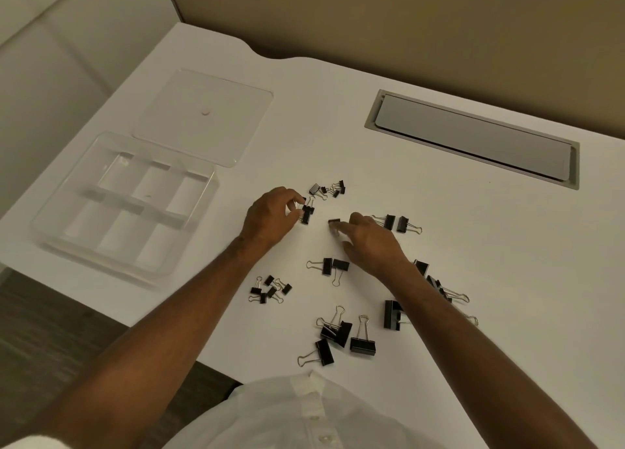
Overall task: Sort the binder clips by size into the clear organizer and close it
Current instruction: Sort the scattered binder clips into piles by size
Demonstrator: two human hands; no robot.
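Left hand (270,217) pinches a small black metal binder clip (306,214); right hand (368,242) fingertips curl onto another black clip (334,222), apparently gathering sizes; the clear plastic compartmented organizer (125,208) sits open at left

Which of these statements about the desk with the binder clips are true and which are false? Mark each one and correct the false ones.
1. The clear organizer holds no clips yet. True.
2. The lid is on the organizer. False: it lies on the desk behind it.
3. The left hand pinches a clip. True.
4. All clips are one size. False: small ones and large ones lie about.
5. The right hand rests in the organizer. False: it reaches among clips on the desk.
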